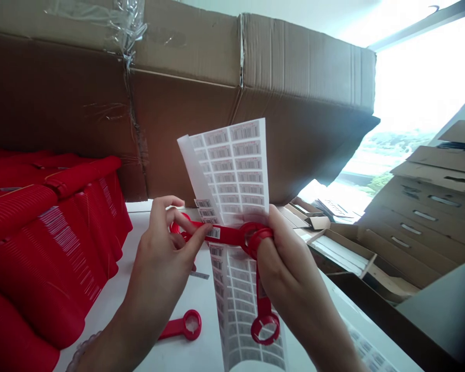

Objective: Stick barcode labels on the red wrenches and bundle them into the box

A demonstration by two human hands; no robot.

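Observation:
My left hand (158, 248) is closed around one end of a red ring-ended plastic handle (232, 235). Its thumb rests at the edge of a small white barcode label (214, 232) on the handle. My right hand (284, 258) is closed at the other end, where red rings overlap. A second red ring-ended handle (265, 323) hangs down below that hand. Behind the handles is a curling sheet of barcode labels (232, 170), its lower part running down toward me; whether the right fingers also grip it is hidden. Another red ring-ended handle (186, 325) lies on the white table (201, 356).
Stacked red plastic pieces (54, 243) fill the left side. A large taped cardboard box (186, 103) spans the back. Open cartons (344, 248) and piled flat cardboard boxes (422, 206) stand at right by a bright window. More labels (372, 351) lie at the lower right.

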